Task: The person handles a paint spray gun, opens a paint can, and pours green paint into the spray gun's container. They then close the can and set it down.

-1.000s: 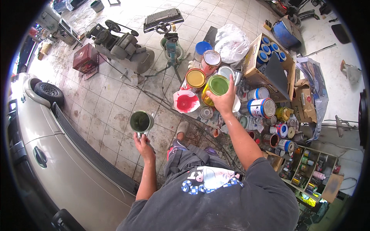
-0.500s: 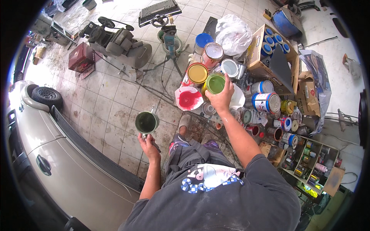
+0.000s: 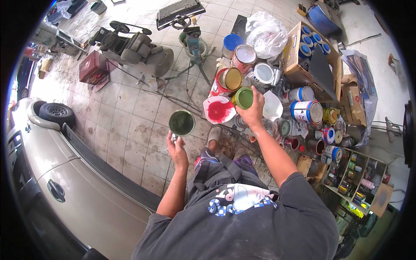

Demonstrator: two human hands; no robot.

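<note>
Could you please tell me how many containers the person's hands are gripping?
2: a handled cup in the left hand, and a green-filled can in the right hand.

Bright pale light, strongest at upper left, bleaches the tiled floor (image 3: 134, 119) on my remote feed; the car (image 3: 93, 190) carries a soft sheen; I see dimness at lower right, black corners and fisheye-bent edges; distant detail looks soft.

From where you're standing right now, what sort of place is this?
Probably a vehicle repair or paint shop: a car stands along the left, paint cans crowd the right, and what looks like an air compressor sits on the tiled floor.
</note>
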